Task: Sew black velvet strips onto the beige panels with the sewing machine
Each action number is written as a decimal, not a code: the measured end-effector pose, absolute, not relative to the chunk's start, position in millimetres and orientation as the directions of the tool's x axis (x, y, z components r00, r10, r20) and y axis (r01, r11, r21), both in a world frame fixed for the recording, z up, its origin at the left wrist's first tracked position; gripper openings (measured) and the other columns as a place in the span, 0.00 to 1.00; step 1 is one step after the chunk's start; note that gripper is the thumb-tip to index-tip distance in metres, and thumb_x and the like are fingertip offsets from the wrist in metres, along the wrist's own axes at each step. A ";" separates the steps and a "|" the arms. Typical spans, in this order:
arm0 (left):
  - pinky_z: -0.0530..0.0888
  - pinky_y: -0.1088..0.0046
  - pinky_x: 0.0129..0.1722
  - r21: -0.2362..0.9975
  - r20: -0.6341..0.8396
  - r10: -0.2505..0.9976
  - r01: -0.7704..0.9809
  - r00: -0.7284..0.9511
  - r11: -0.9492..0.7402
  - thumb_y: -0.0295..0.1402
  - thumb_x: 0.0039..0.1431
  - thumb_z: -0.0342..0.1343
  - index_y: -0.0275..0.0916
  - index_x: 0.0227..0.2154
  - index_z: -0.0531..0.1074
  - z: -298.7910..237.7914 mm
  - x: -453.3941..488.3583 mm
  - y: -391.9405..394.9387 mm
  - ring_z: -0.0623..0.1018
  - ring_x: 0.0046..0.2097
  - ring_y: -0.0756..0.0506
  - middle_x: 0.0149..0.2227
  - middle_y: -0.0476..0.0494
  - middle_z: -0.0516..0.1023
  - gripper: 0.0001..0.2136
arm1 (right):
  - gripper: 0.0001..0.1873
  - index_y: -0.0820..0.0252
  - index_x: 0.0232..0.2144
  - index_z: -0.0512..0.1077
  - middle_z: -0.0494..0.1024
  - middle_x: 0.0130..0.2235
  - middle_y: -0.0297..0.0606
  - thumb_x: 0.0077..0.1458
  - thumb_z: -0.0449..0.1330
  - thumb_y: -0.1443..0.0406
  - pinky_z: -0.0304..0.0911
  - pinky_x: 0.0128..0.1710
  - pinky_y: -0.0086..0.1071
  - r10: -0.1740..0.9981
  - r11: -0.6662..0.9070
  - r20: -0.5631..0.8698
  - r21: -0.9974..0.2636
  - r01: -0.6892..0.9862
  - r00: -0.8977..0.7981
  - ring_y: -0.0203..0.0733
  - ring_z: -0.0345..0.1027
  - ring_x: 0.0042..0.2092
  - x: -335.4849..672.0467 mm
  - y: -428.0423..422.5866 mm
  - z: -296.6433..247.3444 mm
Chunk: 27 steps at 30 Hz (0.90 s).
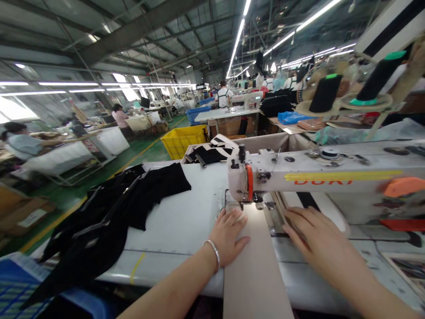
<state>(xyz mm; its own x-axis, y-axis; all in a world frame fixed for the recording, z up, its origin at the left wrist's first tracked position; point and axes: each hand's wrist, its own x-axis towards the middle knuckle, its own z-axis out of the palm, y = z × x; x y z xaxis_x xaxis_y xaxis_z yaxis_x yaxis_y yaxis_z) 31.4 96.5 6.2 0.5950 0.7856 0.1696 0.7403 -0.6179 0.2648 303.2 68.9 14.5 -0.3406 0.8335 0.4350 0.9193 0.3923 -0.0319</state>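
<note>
Left hand [229, 235] lies spread on strip [255, 274] before machine [318, 164], right hand [308, 230] also before it, grip unclear from here; strip looks light, bendable, best taken by its edges.

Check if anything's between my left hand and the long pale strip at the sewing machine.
Nothing visible is: your left hand lies over the left edge of the pale strip, its thumb on the strip, in front of the sewing machine.

A long beige strip [254, 270] is lying flat, partly under my left fingers [235, 217], its far end sitting beneath the sewing machine [299, 161], its near end extending toward me.
</note>
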 end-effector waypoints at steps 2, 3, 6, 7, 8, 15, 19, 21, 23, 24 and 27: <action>0.50 0.48 0.66 0.258 0.197 0.788 0.745 0.583 -0.615 0.45 0.62 0.50 0.44 0.60 0.59 3.7 33.2 93.8 0.55 0.66 0.39 0.64 0.43 0.57 0.25 | 0.18 0.59 0.51 0.69 0.73 0.51 0.43 0.62 0.48 0.64 0.59 0.56 0.44 0.793 0.510 0.437 -0.094 0.855 -0.425 0.46 0.65 0.52 269.4 69.1 5.8; 0.51 0.49 0.66 0.254 0.205 0.786 0.744 0.583 -0.618 0.46 0.62 0.50 0.44 0.60 0.59 2.9 33.0 94.2 0.55 0.66 0.39 0.64 0.43 0.57 0.25 | 0.19 0.61 0.51 0.69 0.73 0.51 0.44 0.61 0.47 0.67 0.60 0.55 0.42 0.773 0.549 0.441 -0.106 0.829 -0.456 0.46 0.65 0.52 253.5 70.1 -0.9; 0.57 0.61 0.66 0.260 0.158 0.773 0.729 0.614 -0.633 0.43 0.62 0.51 0.50 0.59 0.61 7.3 18.1 107.4 0.60 0.64 0.45 0.62 0.50 0.62 0.22 | 0.22 0.65 0.55 0.65 0.70 0.55 0.47 0.61 0.47 0.67 0.60 0.56 0.45 0.748 0.568 0.478 -0.102 0.816 -0.461 0.48 0.62 0.56 221.9 75.5 -23.0; 0.60 0.66 0.64 0.261 0.135 0.784 0.741 0.606 -0.619 0.41 0.63 0.50 0.51 0.57 0.64 12.4 5.6 115.6 0.64 0.62 0.47 0.60 0.52 0.66 0.19 | 0.23 0.64 0.57 0.64 0.68 0.56 0.47 0.61 0.48 0.65 0.60 0.56 0.45 0.748 0.562 0.486 -0.100 0.821 -0.452 0.49 0.61 0.57 217.8 77.6 -29.0; 0.64 0.69 0.62 0.256 0.121 0.807 0.767 0.578 -0.588 0.38 0.65 0.49 0.51 0.56 0.65 19.4 -11.3 125.1 0.67 0.59 0.49 0.57 0.53 0.69 0.17 | 0.24 0.63 0.58 0.63 0.67 0.57 0.46 0.61 0.49 0.62 0.59 0.57 0.46 0.748 0.558 0.487 -0.096 0.824 -0.450 0.49 0.60 0.58 216.6 79.6 -33.9; 0.64 0.56 0.58 0.096 0.200 0.960 0.979 -0.194 0.178 0.29 0.63 0.45 0.31 0.52 0.68 78.0 -190.7 172.5 0.70 0.56 0.36 0.54 0.32 0.70 0.17 | 0.25 0.55 0.58 0.65 0.66 0.59 0.40 0.60 0.51 0.57 0.59 0.57 0.47 0.735 0.550 0.494 -0.033 0.834 -0.465 0.49 0.60 0.58 226.3 84.9 -47.4; 0.68 0.65 0.54 0.078 0.106 0.946 0.951 -0.306 0.299 0.33 0.59 0.53 0.35 0.51 0.70 75.0 -237.9 174.2 0.73 0.53 0.39 0.51 0.37 0.74 0.17 | 0.25 0.55 0.58 0.65 0.66 0.59 0.39 0.60 0.51 0.57 0.59 0.56 0.47 0.734 0.544 0.503 -0.034 0.838 -0.456 0.49 0.60 0.58 223.4 84.2 -45.8; 0.69 0.70 0.54 0.078 0.075 0.951 0.952 -0.301 0.295 0.33 0.55 0.58 0.37 0.54 0.68 67.9 -239.0 172.4 0.73 0.53 0.41 0.53 0.40 0.73 0.23 | 0.25 0.55 0.58 0.65 0.66 0.59 0.40 0.60 0.51 0.57 0.59 0.56 0.47 0.735 0.543 0.505 -0.039 0.839 -0.452 0.50 0.61 0.58 222.4 83.4 -43.3; 0.69 0.72 0.53 0.075 0.062 0.956 0.956 -0.287 0.282 0.30 0.49 0.62 0.36 0.56 0.66 66.1 -233.6 169.9 0.74 0.53 0.41 0.53 0.40 0.73 0.28 | 0.25 0.55 0.58 0.64 0.67 0.58 0.40 0.60 0.51 0.57 0.59 0.56 0.47 0.737 0.543 0.505 -0.048 0.838 -0.448 0.50 0.62 0.57 222.2 82.5 -40.9; 0.69 0.72 0.53 0.072 0.069 0.957 0.958 -0.282 0.277 0.27 0.48 0.61 0.35 0.55 0.66 69.1 -230.4 168.6 0.74 0.52 0.40 0.52 0.39 0.74 0.28 | 0.25 0.54 0.58 0.64 0.67 0.58 0.40 0.60 0.50 0.58 0.60 0.55 0.47 0.739 0.544 0.505 -0.055 0.838 -0.446 0.50 0.62 0.57 222.4 82.2 -40.0; 0.69 0.64 0.53 0.062 0.136 0.949 0.959 -0.283 0.277 0.23 0.51 0.56 0.31 0.48 0.71 96.6 -222.5 165.2 0.74 0.51 0.36 0.49 0.35 0.74 0.19 | 0.24 0.54 0.58 0.64 0.68 0.57 0.40 0.61 0.50 0.59 0.60 0.55 0.46 0.739 0.554 0.503 -0.073 0.829 -0.449 0.49 0.63 0.56 223.0 82.6 -38.3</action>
<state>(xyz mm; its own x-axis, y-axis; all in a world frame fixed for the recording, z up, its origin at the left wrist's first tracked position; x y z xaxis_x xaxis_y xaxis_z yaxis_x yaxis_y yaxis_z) -222.5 165.2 96.6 -0.2827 0.9495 0.1362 0.9590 0.2765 0.0625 223.0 82.6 -38.3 -0.4493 0.7386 0.5026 0.8291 0.5542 -0.0732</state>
